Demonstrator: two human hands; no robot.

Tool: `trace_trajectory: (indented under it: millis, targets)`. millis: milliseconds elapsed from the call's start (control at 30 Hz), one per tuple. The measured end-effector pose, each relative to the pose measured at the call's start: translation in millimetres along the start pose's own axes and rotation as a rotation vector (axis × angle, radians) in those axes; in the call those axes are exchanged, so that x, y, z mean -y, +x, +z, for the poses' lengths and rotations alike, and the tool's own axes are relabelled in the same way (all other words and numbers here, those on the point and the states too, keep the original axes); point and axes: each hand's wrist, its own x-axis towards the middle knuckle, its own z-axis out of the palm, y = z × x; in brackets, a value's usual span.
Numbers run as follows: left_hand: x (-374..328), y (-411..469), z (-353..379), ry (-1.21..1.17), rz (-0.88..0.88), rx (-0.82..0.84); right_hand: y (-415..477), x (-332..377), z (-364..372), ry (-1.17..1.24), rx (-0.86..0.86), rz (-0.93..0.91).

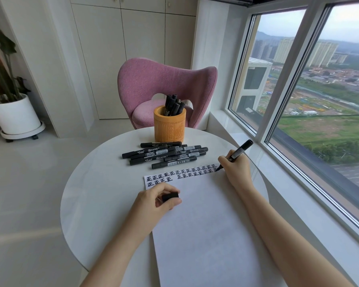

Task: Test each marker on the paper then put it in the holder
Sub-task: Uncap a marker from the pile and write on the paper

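The round worktop [95, 183] carries the thin, limp paper [205, 224], likely to slide unless pinned; beyond the paper's far edge stand the holder [169, 129] and the loose markers [164, 154]. The marker [239, 152] with its tip at the paper's far-right corner looks light, stiff and smooth; the right hand [235, 168] has its grip closed low on the barrel, the steadiest hold; the left hand [153, 200], on the paper's far-left part, grips the cap [170, 196].

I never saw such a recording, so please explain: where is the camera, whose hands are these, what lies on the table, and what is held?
No machine here: a person wears the camera on the head, so you see their own hands. The right hand holds an uncapped marker, tip on the paper beside written test marks. The left hand holds a black cap. On the round table lie loose markers, capped, and a holder with other markers inside.
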Motion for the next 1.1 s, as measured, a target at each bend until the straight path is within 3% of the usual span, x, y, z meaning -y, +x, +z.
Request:
trace_trajectory:
  millis: [600,833,1100]
  targets:
    - [1,-1,-1,0.0,0.017,0.009,2,-2,-1,0.023,-0.047,0.012]
    - [1,0,-1,0.01,0.035,-0.013,4,-3,-6,0.2,-0.078,0.166]
    - [-4,-1,-3,-0.013,0.1,-0.084,4,12,-19,0.382,0.042,0.167]
